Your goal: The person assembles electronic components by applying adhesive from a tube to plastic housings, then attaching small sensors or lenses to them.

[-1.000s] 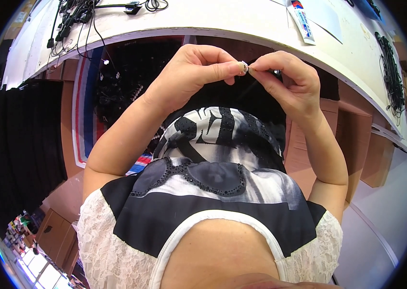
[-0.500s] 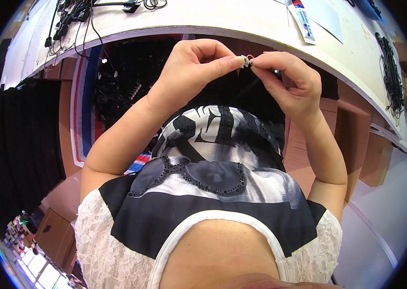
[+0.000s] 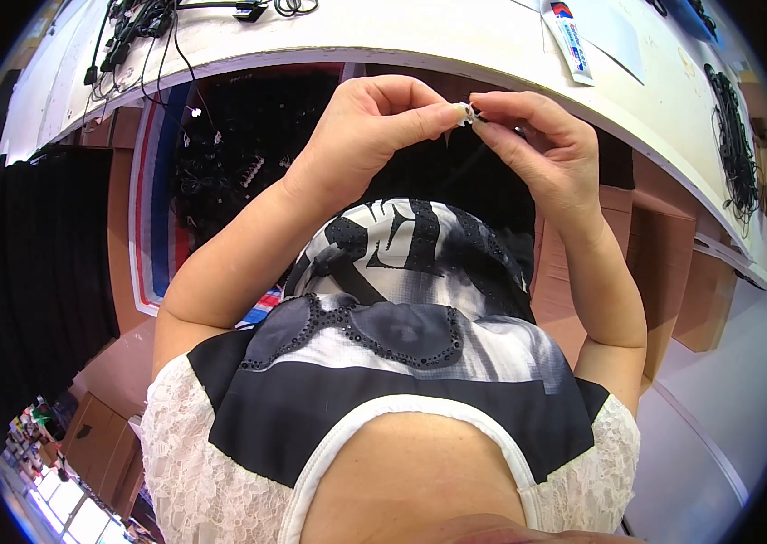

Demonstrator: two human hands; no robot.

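A small white plug connector (image 3: 466,115) is pinched between the thumb and forefinger of my left hand (image 3: 347,136), just in front of the table's near edge. Close against it on the right, my right hand (image 3: 547,150) has its thumb and forefinger brought together at a thin dark wire (image 3: 479,117) that meets the connector. Most of the wire is hidden by the fingers. Both hands are raised over my lap, fingertips almost touching.
The white table (image 3: 383,41) curves across the top, with black cables (image 3: 143,32) at left, a white-and-blue tube (image 3: 569,43) and a cable bundle (image 3: 735,145) at right. Under it are a striped bag (image 3: 152,199) of dark cables and cardboard boxes (image 3: 655,263).
My right hand has shifted slightly left, its forefinger lifting a little. The small red wire loop seen by the connector before no longer shows. My left hand stays nearly in place.
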